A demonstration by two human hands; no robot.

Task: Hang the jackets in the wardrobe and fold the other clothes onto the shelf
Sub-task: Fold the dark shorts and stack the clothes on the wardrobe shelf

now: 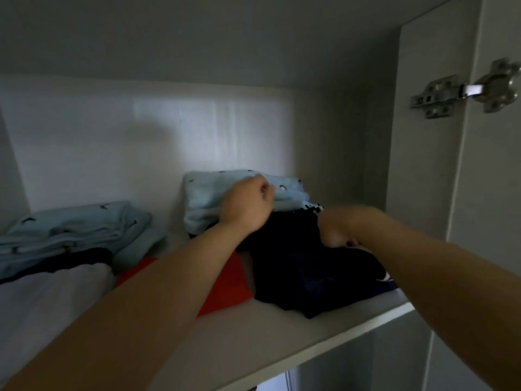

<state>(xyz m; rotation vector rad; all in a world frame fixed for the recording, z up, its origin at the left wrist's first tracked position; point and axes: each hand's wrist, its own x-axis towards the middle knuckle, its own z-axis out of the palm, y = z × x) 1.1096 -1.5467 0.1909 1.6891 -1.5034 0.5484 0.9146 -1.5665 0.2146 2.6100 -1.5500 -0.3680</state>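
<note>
On the white wardrobe shelf (282, 331) a folded light-blue patterned garment (203, 193) lies on top of a dark navy garment (304, 272). My left hand (248, 204) is curled round the front edge of the light-blue garment and lifts it slightly. My right hand (335, 230) rests curled on the navy garment, its fingers tucked into the dark cloth and mostly hidden. An orange-red garment (225, 280) lies under my left forearm, beside the navy one.
At the left lie another folded light-blue garment (79, 230), a dark piece and a pale grey-white garment (48, 303). The wardrobe's right side wall (417, 165) carries a metal door hinge (462, 91). The back panel stands close behind the pile.
</note>
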